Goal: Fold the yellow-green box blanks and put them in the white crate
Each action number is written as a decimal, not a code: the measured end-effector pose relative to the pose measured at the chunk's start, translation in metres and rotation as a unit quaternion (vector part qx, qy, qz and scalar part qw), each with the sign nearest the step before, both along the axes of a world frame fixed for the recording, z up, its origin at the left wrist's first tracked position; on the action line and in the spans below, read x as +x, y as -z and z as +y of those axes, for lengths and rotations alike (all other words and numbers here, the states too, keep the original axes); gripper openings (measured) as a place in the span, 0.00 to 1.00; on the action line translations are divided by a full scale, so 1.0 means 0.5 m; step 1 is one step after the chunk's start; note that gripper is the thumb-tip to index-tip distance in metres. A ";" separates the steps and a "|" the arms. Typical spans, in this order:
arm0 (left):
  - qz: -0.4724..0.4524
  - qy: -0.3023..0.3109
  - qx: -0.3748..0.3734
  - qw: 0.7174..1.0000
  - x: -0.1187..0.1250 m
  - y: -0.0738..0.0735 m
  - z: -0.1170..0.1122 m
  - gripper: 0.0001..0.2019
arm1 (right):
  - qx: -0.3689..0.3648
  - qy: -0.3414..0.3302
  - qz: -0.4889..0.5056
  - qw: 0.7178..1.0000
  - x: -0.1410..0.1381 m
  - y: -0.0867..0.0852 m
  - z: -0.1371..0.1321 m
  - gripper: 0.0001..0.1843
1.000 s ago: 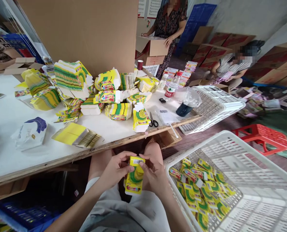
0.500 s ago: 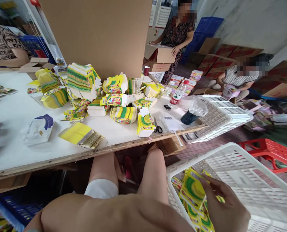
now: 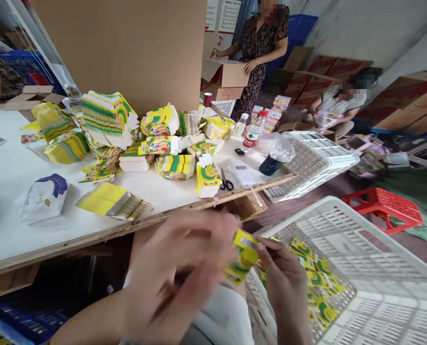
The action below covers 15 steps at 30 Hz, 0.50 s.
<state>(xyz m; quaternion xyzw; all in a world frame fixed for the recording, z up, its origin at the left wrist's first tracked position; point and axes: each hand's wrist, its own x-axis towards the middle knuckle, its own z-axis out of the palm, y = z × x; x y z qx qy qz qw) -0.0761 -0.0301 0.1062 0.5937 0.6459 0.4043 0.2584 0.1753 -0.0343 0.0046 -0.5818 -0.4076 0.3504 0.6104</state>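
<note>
A small yellow and green carton [image 3: 241, 257] is held over my lap, just left of the white crate [image 3: 364, 239]. My right hand [image 3: 285, 280] pinches the carton's right side with closed fingers. My left hand [image 3: 177, 268] is close to the carton's left side and smeared by motion, so its fingers do not show clearly. Inside the crate lie several more folded yellow and green cartons [image 3: 316, 282].
The white table [image 3: 8, 177] carries piles of flat and folded yellow cartons [image 3: 106, 112], a stack of flat blanks [image 3: 111, 201], scissors [image 3: 227, 182], bottles [image 3: 252, 132] and a bagged cup [image 3: 274, 155]. A second white crate [image 3: 314, 158], a red stool [image 3: 386, 207] and two other people are further right.
My right hand has come back from the crate holding a carton in front of me. My left hand has swung in to meet it. One second ago both hands held a carton over my lap.
</note>
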 end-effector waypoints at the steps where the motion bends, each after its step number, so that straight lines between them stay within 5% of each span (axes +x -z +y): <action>1: -0.040 0.081 0.013 0.996 0.020 0.017 0.028 0.20 | 0.007 -0.008 0.025 1.000 -0.016 -0.004 0.002 0.11; 3: -0.157 0.269 0.009 0.950 0.056 0.061 0.065 0.30 | 0.021 -0.012 0.057 0.998 -0.046 -0.008 0.008 0.11; 5: -0.252 0.368 -0.037 0.894 0.083 0.103 0.076 0.29 | 0.031 -0.013 0.065 0.997 -0.069 -0.010 0.012 0.11; 8: -0.300 0.366 -0.098 0.875 0.103 0.134 0.073 0.23 | 0.040 -0.019 0.036 0.998 -0.074 -0.012 0.014 0.10; 10: -0.274 0.378 -0.073 0.881 0.110 0.139 0.085 0.22 | 0.038 -0.023 -0.016 0.999 -0.051 -0.017 0.012 0.10; 13: -0.090 0.367 0.073 0.923 0.114 0.145 0.154 0.22 | 0.048 0.080 -0.201 0.975 0.014 -0.034 0.009 0.12; 15: 0.077 0.280 0.161 0.943 0.111 0.157 0.226 0.25 | 0.048 0.212 -0.350 0.911 0.057 -0.045 0.007 0.19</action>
